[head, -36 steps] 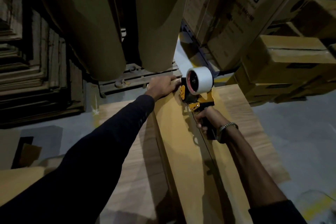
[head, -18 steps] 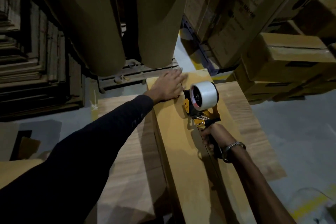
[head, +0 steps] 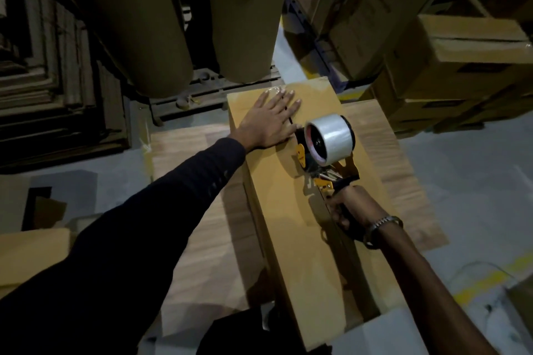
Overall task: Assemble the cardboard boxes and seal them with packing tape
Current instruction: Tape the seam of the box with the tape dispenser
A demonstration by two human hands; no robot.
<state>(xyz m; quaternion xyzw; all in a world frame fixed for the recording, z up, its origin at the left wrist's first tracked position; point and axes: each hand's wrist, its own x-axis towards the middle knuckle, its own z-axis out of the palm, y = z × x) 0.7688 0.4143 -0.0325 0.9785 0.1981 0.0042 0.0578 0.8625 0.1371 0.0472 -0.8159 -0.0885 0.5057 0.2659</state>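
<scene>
Cardboard box (head: pixel 291 210), long and narrow, lies down the centre of the frame on a wood-grain surface (head: pixel 199 225), running from the upper middle toward the lower right. The left hand (head: pixel 272 121) rests flat on its far end, fingers straight and slightly spread, palm down over the start of the seam. The right hand (head: pixel 346 212), at centre right, has its fingers curled round the handle of the tape dispenser (head: pixel 326 153), whose clear roll stands just beside the left hand, its foot on the box top. Judgement: the taping pass along the centre seam is in its early part, most of the seam toward the lower frame apparently untaped, though dim light hides the tape itself. To do it well, the flat hand should hold the flaps closed and anchor the tape end while the dispenser is drawn straight along the seam under even downward pressure. Risk: drifting off the seam, or wrinkling if the pull slackens.
</scene>
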